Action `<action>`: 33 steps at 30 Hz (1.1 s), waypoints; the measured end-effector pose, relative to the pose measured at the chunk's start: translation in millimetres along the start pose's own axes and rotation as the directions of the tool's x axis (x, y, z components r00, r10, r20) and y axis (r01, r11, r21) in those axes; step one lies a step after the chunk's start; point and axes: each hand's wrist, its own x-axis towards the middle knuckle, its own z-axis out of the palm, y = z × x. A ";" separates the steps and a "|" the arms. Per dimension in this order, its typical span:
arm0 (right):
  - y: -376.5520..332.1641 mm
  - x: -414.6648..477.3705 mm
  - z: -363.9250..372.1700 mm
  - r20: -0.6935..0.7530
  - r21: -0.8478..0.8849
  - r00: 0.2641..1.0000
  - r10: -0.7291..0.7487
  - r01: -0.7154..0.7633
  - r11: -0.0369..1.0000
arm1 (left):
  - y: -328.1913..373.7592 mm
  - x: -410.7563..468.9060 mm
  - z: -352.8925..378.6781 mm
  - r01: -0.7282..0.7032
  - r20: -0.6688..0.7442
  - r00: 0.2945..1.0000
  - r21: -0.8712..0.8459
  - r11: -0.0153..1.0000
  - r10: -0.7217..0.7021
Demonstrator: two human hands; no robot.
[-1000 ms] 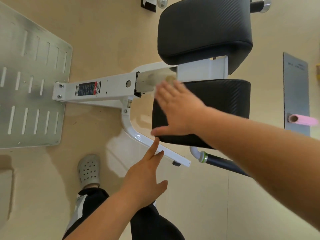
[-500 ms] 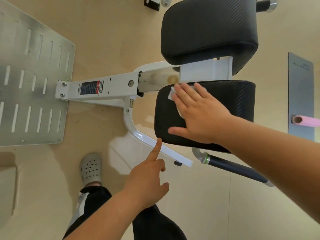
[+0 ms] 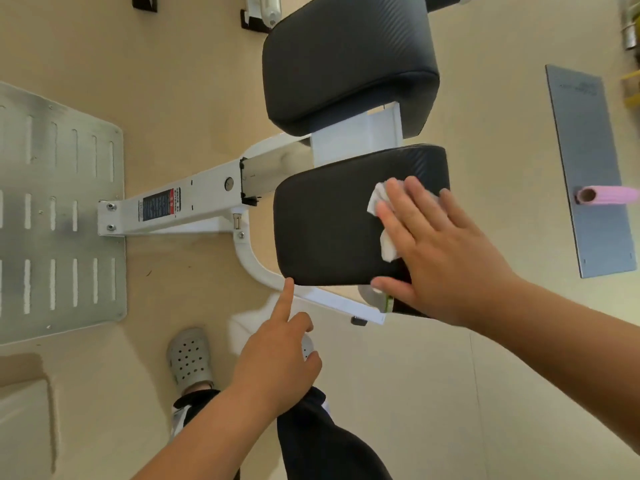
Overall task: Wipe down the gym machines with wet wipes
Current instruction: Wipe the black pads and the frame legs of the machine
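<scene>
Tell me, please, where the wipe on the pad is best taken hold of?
Pinch the wipe by its crumpled corner jutting past the right hand fingertips, coming down from above. That corner is bunched in folds and exposed; the rest lies pressed flat on the pad under straight fingers.

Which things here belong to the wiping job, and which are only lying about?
For the job: wet wipe, under the flat right hand; lower black pad; upper black pad; white frame.
Lying about: pink roll; grey board.
</scene>
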 end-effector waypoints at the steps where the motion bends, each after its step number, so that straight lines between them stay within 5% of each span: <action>1: 8.4 8.0 -4.7 -0.021 0.050 0.995 0.101 -0.100 0.994 | 7.1 -0.5 -2.5 -0.009 -0.019 1.000 -0.004 1.000 0.009; 4: 5.2 22.9 -4.4 -0.033 0.262 0.967 0.251 -0.234 0.936 | 31.2 -1.8 -17.3 -0.062 -0.138 0.989 -0.028 0.998 0.057; 9: -30.7 -31.2 39.9 -0.142 0.278 0.988 0.059 -0.017 0.960 | 64.6 -3.2 -47.1 -0.115 -0.336 0.936 -0.019 0.993 0.102; 13: -20.1 -61.3 61.0 -0.197 0.462 0.970 0.143 -0.037 0.886 | 92.4 -14.0 -57.0 -0.142 -0.328 0.928 0.121 0.982 0.175; 15: -9.8 -62.0 64.0 -0.182 0.635 0.955 0.235 -0.069 0.770 | 109.2 -19.3 -60.4 -0.130 -0.281 0.942 0.196 0.972 0.183; 20: 15.3 -20.9 53.6 0.120 0.970 0.867 0.484 -0.206 0.130 | 147.6 -22.2 -61.0 -0.134 -0.286 0.933 0.284 0.950 0.217; 22: 16.2 -9.0 49.5 0.141 0.970 0.835 0.532 -0.225 0.095 | 153.6 -18.2 -62.3 -0.134 -0.294 0.928 0.315 0.939 0.231; 27: -17.5 -47.6 56.7 -0.026 0.946 0.833 0.552 -0.157 0.283 | 144.0 6.0 -81.2 -0.156 -0.230 0.940 0.371 0.915 0.253; 33: -46.9 -33.2 39.6 0.253 0.946 0.628 0.736 -0.320 -0.052 | 126.5 21.5 -117.4 -0.304 -0.028 0.938 0.404 0.863 0.344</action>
